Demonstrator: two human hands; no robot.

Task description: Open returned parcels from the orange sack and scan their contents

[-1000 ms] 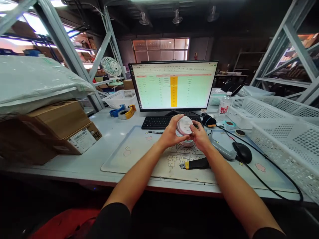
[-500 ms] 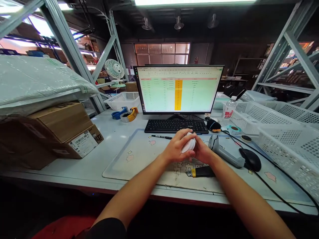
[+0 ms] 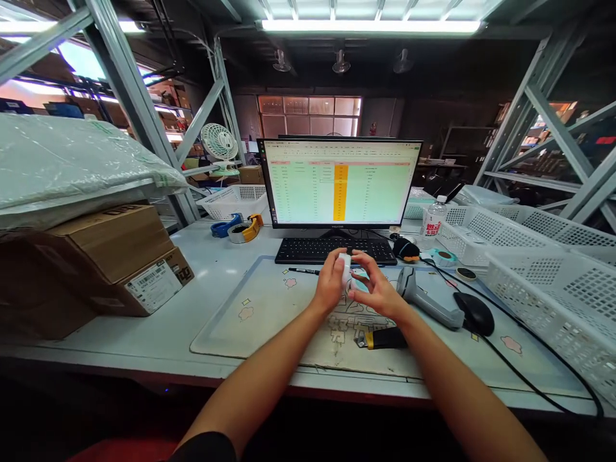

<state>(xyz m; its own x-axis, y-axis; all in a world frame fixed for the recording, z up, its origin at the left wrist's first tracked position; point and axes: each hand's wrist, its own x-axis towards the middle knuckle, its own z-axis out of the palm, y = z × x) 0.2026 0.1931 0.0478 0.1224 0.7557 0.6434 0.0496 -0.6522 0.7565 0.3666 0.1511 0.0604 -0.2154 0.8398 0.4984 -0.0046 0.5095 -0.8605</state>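
Note:
A small, round white disc-like object [image 3: 346, 269] is held upright in my left hand [image 3: 328, 285], above the desk mat [image 3: 269, 321]. Its exact kind cannot be made out. My right hand [image 3: 380, 294] is just to its right, fingers curved and apart, with the mat's print showing between thumb and forefinger; whether a fingertip touches the white object is unclear. Below my hands lies a utility knife [image 3: 385, 338] with a black and yellow handle. A grey barcode scanner [image 3: 428, 301] rests right of my right hand, and a black marker [image 3: 303, 271] lies left of my left.
Behind my hands stand a keyboard [image 3: 332, 250] and a monitor [image 3: 308, 192] showing a spreadsheet. Cardboard boxes [image 3: 110, 250] occupy the left; tape dispensers [image 3: 245, 229] sit beyond. At right are a mouse [image 3: 474, 313], its cable, a bottle [image 3: 434, 221] and white baskets [image 3: 534, 282].
My hands have moved apart around the white object, which is now turned edge-on in my left hand. The right fingers have spread away from it. The camera view has tilted up slightly.

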